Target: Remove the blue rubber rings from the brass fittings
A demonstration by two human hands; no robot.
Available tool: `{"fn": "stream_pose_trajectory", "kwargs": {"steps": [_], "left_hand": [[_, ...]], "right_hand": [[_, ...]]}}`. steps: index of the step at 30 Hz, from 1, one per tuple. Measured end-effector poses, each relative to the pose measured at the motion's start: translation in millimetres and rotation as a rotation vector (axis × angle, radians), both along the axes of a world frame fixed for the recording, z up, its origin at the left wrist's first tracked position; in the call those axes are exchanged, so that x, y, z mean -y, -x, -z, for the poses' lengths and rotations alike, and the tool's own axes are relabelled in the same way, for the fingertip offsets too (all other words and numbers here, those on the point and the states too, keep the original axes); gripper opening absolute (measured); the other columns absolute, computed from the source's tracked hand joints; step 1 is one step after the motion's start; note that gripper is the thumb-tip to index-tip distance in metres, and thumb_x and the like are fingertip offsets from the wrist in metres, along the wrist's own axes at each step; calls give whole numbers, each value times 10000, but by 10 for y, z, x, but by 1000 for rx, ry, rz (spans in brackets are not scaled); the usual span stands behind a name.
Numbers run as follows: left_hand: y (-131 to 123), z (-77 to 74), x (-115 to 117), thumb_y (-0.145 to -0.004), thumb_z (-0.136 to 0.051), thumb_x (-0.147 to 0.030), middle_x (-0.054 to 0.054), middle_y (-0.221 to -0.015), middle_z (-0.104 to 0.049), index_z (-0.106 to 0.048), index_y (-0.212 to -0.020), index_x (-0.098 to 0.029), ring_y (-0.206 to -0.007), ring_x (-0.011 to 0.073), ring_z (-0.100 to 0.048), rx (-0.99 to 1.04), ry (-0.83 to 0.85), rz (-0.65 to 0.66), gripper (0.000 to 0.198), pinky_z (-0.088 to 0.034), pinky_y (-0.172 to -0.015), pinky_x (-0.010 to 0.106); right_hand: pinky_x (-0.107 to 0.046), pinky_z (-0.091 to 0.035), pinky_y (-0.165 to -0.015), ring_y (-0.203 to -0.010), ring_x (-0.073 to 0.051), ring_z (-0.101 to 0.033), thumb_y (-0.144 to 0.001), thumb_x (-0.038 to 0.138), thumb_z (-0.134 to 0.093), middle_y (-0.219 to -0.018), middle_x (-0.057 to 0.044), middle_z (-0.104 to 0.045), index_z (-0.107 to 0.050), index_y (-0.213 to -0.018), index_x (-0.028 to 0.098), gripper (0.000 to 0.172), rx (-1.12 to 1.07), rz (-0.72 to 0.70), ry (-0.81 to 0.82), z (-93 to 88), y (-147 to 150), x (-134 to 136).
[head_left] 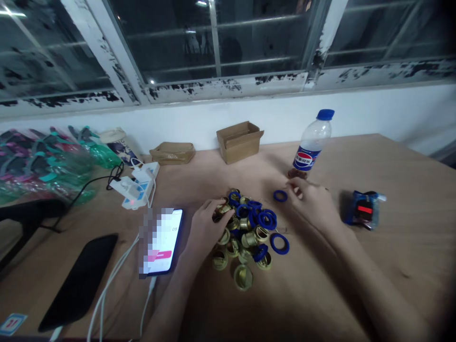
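Brass-coloured round fittings [243, 277] and blue rings [280, 243] lie heaped together on the wooden table [402, 266]. At the heap's left edge is my left hand [210, 221], its thumb and fingers curled around a brass fitting [223, 209]. My right hand [309, 199] is up to the right of the heap, near the bottle's base, with thumb and fingertips pinched together; whatever they hold, if anything, is too small to make out. A separate blue ring [280, 195] rests on the table just left of those fingertips.
Behind stand a cola bottle [307, 152], an open cardboard box [239, 145] and a flat brown package [173, 153]. On the left are a lit phone [166, 242], a dark phone [80, 280], a power strip [142, 185] and cables. A blue packet [363, 210] lies right.
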State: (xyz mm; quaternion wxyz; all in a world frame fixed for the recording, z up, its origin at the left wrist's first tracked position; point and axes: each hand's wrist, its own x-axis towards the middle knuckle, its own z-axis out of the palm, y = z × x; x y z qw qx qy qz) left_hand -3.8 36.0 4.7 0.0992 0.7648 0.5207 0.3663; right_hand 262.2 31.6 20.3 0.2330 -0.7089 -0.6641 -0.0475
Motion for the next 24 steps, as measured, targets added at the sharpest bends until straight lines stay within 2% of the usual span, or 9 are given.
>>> {"fn": "stream_pose_trajectory", "kwargs": {"steps": [2, 6, 13, 15, 17, 20, 22, 24], "left_hand": [[-10, 15, -3, -813, -648, -265, 73, -940, -707, -647, -961, -194, -836, 203, -671, -18, -17, 5, 164, -524, -778, 336], [-34, 48, -4, -871, -566, -249, 85, -991, -689, -639, -1001, -194, -916, 219, -650, -46, -52, 21, 159, -511, -837, 374], [-33, 82, 24, -910, -513, -260, 115, -1096, -625, -612, -1083, -165, -1036, 238, -582, -80, -112, 36, 221, -467, -945, 424], [-34, 82, 27, -911, -507, -252, 128, -1155, -593, -594, -1115, -162, -1102, 244, -557, -70, -112, 35, 239, -449, -980, 434], [-40, 66, 34, -912, -502, -237, 135, -1191, -571, -587, -1116, -163, -1146, 244, -540, -42, -114, 42, 233, -438, -1001, 432], [-52, 4, 74, -903, -509, -201, 115, -1152, -601, -605, -1055, -177, -1106, 216, -573, 52, -170, 69, 181, -456, -984, 397], [-58, -60, 124, -881, -539, -181, 90, -1098, -646, -615, -1046, -188, -1053, 200, -606, 131, -207, 55, 182, -475, -958, 370], [-62, -125, 186, -872, -551, -182, 64, -997, -692, -628, -1019, -191, -960, 182, -646, 202, -141, 71, 167, -507, -904, 336]], "right_hand": [[-324, -421, -601, -712, -261, -656, -871, 265, -451, -886, -114, -703, -649, -1003, 176, 254, 123, 199, 49, 16, -244, -33], [-367, -419, -635, -857, -354, -637, -845, 264, -464, -920, -246, -665, -657, -984, 72, 306, 276, 358, 213, 95, -593, -42], [-350, -371, -553, -740, -323, -638, -854, 205, -428, -830, -239, -659, -674, -868, 69, 282, 200, 435, 236, 208, -707, -77], [-350, -390, -579, -742, -303, -637, -850, 234, -469, -849, -204, -660, -673, -853, 108, 240, 191, 383, 194, 165, -652, -92], [-344, -421, -626, -759, -272, -637, -841, 282, -536, -877, -144, -662, -664, -831, 159, 178, 109, 224, 69, 95, -516, -97], [-304, -469, -688, -783, -200, -633, -863, 300, -564, -943, -79, -655, -639, -808, 195, 140, -180, -142, -226, 13, -138, -38], [-290, -483, -690, -728, -165, -609, -888, 282, -552, -863, -60, -625, -627, -781, 192, 159, -277, -253, -399, 13, 164, 61], [-275, -493, -690, -752, -158, -600, -899, 231, -544, -838, -57, -593, -646, -828, 193, 130, -252, -358, -500, 56, 421, 192]]}}
